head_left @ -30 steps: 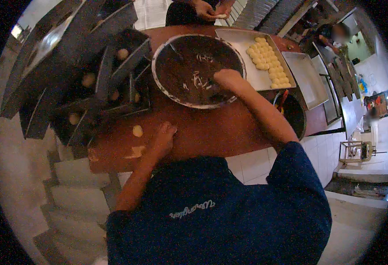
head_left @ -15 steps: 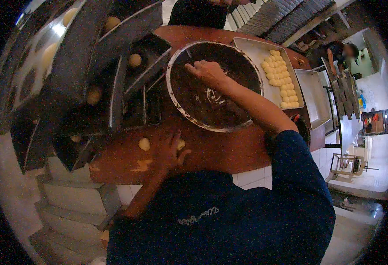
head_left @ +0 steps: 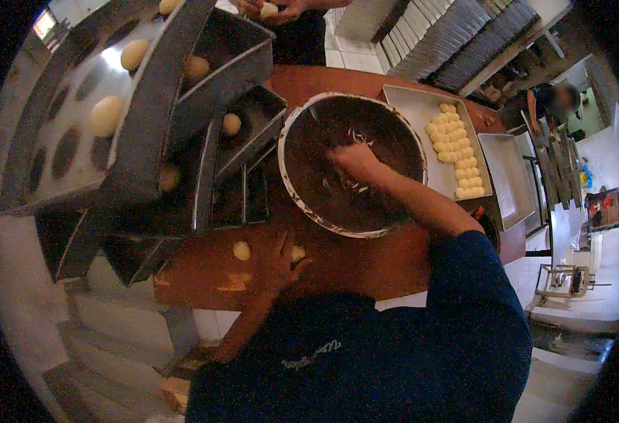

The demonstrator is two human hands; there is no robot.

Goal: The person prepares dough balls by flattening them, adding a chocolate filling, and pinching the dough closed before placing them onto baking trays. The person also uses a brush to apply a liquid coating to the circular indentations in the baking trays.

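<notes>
- The left hand (head_left: 281,257) lay low over the counter, its thumb and fingers apart; a small piece of pale dough (head_left: 297,252) showed in the gap between them, and whether they pressed on it could not be told.
- The right hand (head_left: 357,162) reached inside the rim of a large basin, its fingers bunched and pointing to the left; the tips blurred into the dark contents, so whether they were clamped on anything could not be told.
- The large basin (head_left: 286,176) was round, with a pale rim smeared brown, and stood on the counter just beyond the left hand; a dark brown mass (head_left: 323,204) with a few pale streaks lay in it.
- A second dough ball (head_left: 242,250) sat on the reddish-brown counter (head_left: 203,271), just left of the left hand and apart from it.
- To the right of the basin, a shallow light-coloured tray (head_left: 415,106) carried close-set rows of yellowish dough balls (head_left: 454,151), many of them touching.
- Beyond that stood another shallow tray (head_left: 510,176), with a dark container (head_left: 489,229) partly hidden near the person's right sleeve.
- On the left, dark metal pans (head_left: 156,102) were piled at angles, with loose dough balls (head_left: 106,116) in several of them.
- At the top edge, a co-worker's hands (head_left: 281,10) held a pale lump.
</notes>
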